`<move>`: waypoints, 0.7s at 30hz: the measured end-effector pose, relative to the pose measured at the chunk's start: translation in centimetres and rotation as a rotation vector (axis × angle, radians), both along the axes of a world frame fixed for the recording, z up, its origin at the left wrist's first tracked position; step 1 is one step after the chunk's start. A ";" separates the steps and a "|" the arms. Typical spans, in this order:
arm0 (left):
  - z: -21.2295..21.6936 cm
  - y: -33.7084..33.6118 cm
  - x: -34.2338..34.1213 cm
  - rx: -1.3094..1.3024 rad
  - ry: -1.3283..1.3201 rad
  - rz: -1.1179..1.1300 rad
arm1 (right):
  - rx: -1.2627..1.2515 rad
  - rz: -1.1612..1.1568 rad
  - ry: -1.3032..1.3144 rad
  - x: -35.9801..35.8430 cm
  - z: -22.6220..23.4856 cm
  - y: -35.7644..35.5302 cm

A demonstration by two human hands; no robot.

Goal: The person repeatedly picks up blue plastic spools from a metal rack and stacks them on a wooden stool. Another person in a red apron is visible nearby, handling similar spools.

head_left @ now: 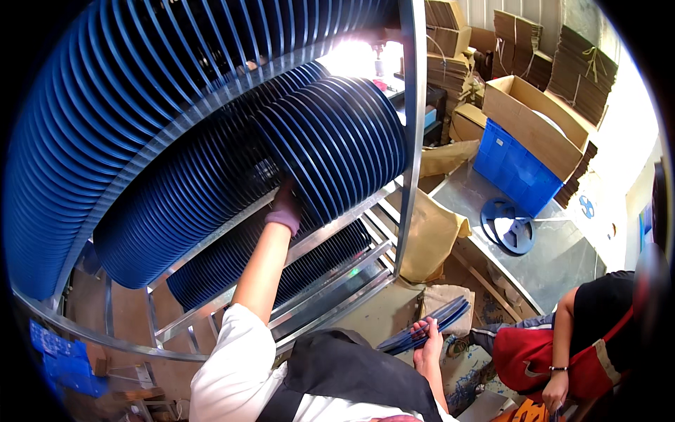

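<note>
Long rows of thin blue discs (330, 133) stand on edge in a metal rack (411, 141) in front of me. My left hand (285, 209), in a pink glove, reaches up between the discs of the middle row and its fingers are hidden among them. My left arm has a white sleeve. Low down near my body, my right hand (427, 342) grips a small stack of flat blue discs (425, 325) by its edge.
Another person in red and black (576, 344) sits at the lower right, one hand hanging down. A single blue reel (508, 225) lies on a grey metal sheet. Behind it are a blue crate (517, 169), an open cardboard box (534, 116) and bundles of flat cardboard.
</note>
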State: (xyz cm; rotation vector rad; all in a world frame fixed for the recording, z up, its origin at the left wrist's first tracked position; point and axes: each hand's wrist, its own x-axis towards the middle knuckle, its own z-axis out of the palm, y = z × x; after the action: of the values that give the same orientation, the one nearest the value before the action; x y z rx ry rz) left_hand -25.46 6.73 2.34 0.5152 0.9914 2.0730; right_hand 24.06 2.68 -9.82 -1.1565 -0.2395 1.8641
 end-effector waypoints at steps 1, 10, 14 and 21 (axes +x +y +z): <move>1.7 -0.8 1.8 -0.107 0.012 0.100 | 0.000 -0.025 -0.001 0.0 -0.4 0.1; 2.3 -10.1 17.8 -0.417 1.201 0.622 | 0.019 -0.232 -0.007 1.4 0.8 -0.5; -3.4 -11.8 22.7 -0.393 1.495 0.106 | 0.099 -0.299 0.091 3.3 1.1 -2.9; -5.7 -9.2 23.5 -0.285 1.315 -0.363 | 0.311 -0.361 0.442 7.8 2.7 -7.0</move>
State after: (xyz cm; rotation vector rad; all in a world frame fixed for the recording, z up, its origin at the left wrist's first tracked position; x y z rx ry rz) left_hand -1.98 -2.44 -3.37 1.8295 1.6679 1.0673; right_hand 31.84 -4.36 -7.09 -0.5169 -0.0598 1.6374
